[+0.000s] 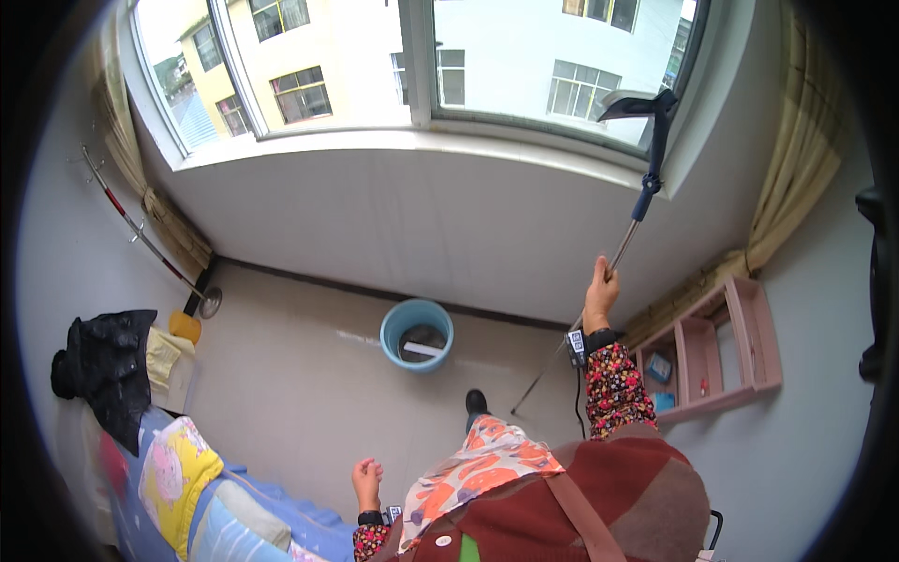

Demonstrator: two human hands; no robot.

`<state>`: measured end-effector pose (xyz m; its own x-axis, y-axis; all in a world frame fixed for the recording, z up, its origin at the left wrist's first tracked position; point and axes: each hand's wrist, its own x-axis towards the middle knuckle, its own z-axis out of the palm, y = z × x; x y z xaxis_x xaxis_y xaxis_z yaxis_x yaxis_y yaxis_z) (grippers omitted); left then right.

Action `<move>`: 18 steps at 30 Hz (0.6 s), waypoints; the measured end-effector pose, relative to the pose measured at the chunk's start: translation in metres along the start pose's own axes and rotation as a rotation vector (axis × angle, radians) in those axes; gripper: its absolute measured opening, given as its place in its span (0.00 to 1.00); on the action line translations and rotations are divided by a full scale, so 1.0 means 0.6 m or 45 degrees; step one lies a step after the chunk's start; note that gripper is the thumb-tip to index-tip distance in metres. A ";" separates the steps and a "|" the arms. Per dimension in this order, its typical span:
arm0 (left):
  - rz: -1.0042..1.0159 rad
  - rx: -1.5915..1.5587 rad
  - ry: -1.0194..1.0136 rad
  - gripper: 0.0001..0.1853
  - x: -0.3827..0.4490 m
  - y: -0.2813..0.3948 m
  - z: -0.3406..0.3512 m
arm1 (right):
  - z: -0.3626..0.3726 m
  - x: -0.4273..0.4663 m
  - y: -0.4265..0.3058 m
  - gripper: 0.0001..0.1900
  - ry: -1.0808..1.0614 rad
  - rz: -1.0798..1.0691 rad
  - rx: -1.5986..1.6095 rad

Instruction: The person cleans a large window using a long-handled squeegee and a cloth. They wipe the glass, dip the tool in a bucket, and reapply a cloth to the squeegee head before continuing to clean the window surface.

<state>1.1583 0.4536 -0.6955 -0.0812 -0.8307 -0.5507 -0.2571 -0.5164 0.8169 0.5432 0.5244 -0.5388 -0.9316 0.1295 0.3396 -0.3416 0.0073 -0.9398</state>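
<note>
My right hand (601,293) grips the metal pole of a long-handled window squeegee (657,140). The squeegee's dark blue plastic head reaches up to the lower right part of the window pane (520,70); whether it touches the glass I cannot tell. The pole's lower end slants down towards the floor near my boot (476,401). My left hand (367,480) hangs low by my side, its fingers partly curled, with nothing visible in it. On the floor by the wall, left of the pole, stands a light blue plastic bucket (417,336) with a white strip and dark contents inside.
A pink shelf unit (765,337) stands at the right wall, below a tied curtain (801,147). On the left are a coat stand (126,218), a black bag (112,372) and a bed with a blue cover (274,492) and pillows. The white windowsill (337,140) runs across the front.
</note>
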 end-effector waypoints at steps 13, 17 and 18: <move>0.146 0.121 -0.217 0.11 0.180 0.237 0.249 | 0.246 0.227 0.123 0.33 0.125 0.002 -0.335; 0.056 0.179 -0.222 0.12 0.197 0.251 0.251 | 0.279 0.259 0.127 0.30 0.243 -0.033 -0.333; 0.050 0.178 -0.215 0.12 0.203 0.254 0.249 | 0.285 0.266 0.127 0.30 0.248 -0.039 -0.322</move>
<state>0.9652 0.3048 -0.6637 -0.2507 -0.7969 -0.5497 -0.3810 -0.4408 0.8128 0.3474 0.3761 -0.5500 -0.8717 0.3124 0.3776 -0.3049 0.2575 -0.9169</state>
